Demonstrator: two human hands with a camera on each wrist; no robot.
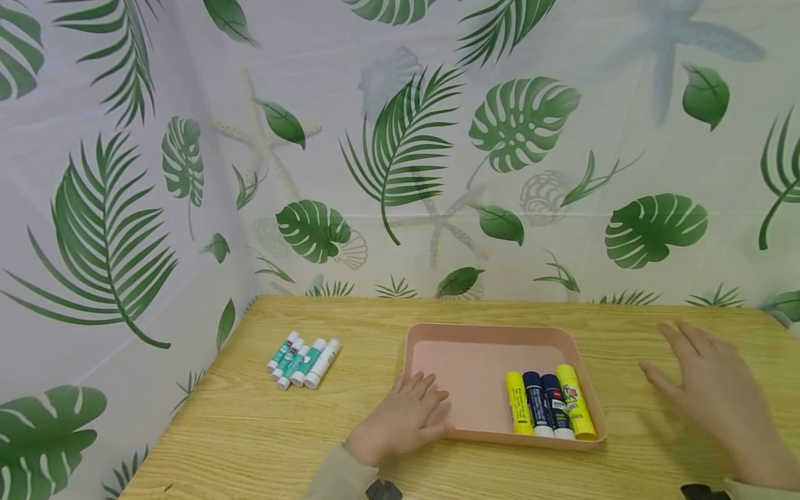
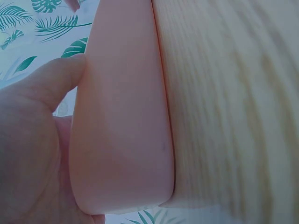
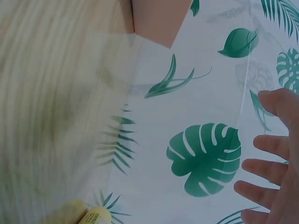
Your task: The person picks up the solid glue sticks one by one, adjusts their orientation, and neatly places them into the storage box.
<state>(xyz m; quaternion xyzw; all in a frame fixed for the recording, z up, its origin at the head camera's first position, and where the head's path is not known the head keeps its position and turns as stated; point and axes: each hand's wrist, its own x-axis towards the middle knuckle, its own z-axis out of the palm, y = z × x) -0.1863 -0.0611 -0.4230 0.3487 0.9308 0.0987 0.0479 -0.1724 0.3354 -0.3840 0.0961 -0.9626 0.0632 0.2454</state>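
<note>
My left hand (image 1: 406, 417) rests over the near left corner of a shallow pink tray (image 1: 462, 333), fingers relaxed across its rim. In the left wrist view, the thumb (image 2: 70, 74) touches the edge of the tray's outer wall (image 2: 121, 116). Inside the tray, at its right end, lie a slim yellow glue stick (image 1: 518, 403), two navy glue sticks (image 1: 538, 403) with white ends, and a thicker yellow glue stick (image 1: 576, 403). My right hand (image 1: 712, 382) is held to the right of the tray with fingers spread, holding nothing.
Several white-and-green glue sticks (image 1: 306, 361) lie side by side on the wooden table (image 1: 250, 430), left of the tray. Part of a yellow cylinder (image 3: 96, 217) shows low in the right wrist view. Leaf-patterned sheeting (image 1: 425, 264) hangs behind the table and along its left.
</note>
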